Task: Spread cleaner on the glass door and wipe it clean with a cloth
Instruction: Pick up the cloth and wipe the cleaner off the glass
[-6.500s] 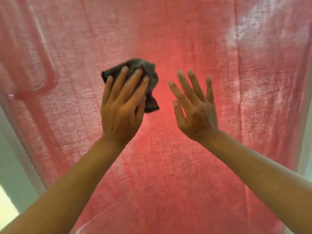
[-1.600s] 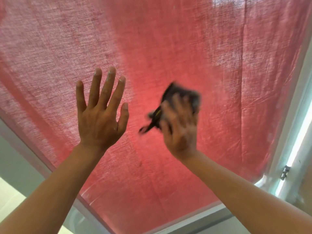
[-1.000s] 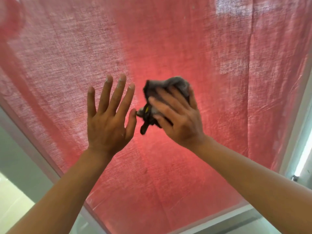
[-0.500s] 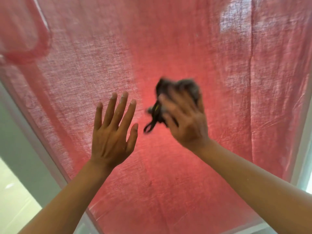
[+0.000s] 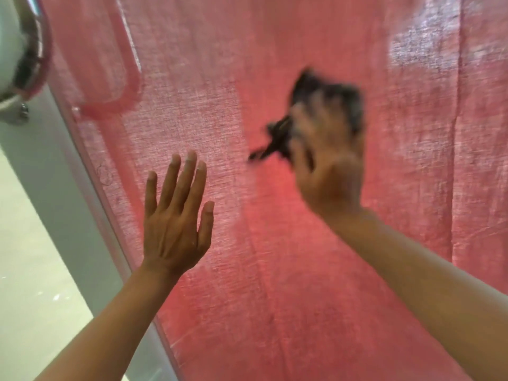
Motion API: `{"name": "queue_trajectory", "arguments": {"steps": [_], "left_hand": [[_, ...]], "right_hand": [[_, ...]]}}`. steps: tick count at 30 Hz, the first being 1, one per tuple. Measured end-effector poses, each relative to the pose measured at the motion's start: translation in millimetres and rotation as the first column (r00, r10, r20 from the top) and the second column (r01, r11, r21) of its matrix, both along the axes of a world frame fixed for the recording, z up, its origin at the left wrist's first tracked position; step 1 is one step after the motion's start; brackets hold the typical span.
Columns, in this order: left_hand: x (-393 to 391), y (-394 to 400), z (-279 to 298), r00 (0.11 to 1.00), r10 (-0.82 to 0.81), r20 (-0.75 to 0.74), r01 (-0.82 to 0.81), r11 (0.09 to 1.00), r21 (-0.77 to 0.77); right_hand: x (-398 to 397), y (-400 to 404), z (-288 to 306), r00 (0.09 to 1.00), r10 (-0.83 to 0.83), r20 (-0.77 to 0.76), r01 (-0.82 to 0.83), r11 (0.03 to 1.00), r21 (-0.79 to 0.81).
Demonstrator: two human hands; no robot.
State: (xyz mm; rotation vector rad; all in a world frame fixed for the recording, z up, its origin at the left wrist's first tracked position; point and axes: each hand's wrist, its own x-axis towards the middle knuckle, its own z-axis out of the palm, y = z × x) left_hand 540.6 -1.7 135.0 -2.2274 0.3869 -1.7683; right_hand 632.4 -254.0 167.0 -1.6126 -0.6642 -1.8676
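Up close, red curtain [image 5: 302,298] behind glass; left hand [image 5: 176,229] fingers spread, blurred right hand [image 5: 327,171] presses cloth [image 5: 308,89]

A single head-worn camera looks forward and slightly upward along both raised forearms, close to the glass door [image 5: 192,111], which fills nearly the whole frame with a red curtain [image 5: 302,298] behind it. The pane tilts in view, its pale frame [image 5: 68,204] running diagonally left of the left hand's fingers [image 5: 189,182]. The picture blurs around the right hand's fingers [image 5: 316,125].
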Motion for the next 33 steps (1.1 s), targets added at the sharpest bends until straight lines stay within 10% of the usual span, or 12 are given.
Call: {"name": "queue_trajectory", "arguments": {"steps": [4, 10, 16, 26, 33], "left_hand": [[-0.4, 3.4, 0.2, 1.000, -0.003, -0.015, 0.003, 1.000, 0.002], [-0.4, 3.7, 0.8, 1.000, -0.014, 0.004, 0.014, 1.000, 0.008], [-1.7, 1.8, 1.0, 1.000, -0.009, -0.006, 0.009, 1.000, -0.002], [-5.7, 4.2, 6.9, 1.000, -0.030, -0.009, 0.030, 0.999, 0.027], [-1.9, -1.0, 43.8, 0.996, -0.063, 0.057, 0.061, 0.997, 0.038]], "right_hand": [[-1.0, 11.8, 23.6, 0.991, -0.031, -0.128, 0.067, 0.957, 0.282], [-24.4, 34.9, -33.6, 0.994, -0.004, 0.112, 0.050, 0.908, -0.416], [-24.4, 13.5, 35.9, 0.973, -0.144, 0.178, 0.150, 0.989, -0.016], [-17.4, 2.0, 29.6, 0.994, 0.025, 0.104, 0.014, 0.934, -0.356], [-18.6, 4.7, 39.4, 0.949, -0.109, 0.295, 0.159, 0.975, -0.153]]}}
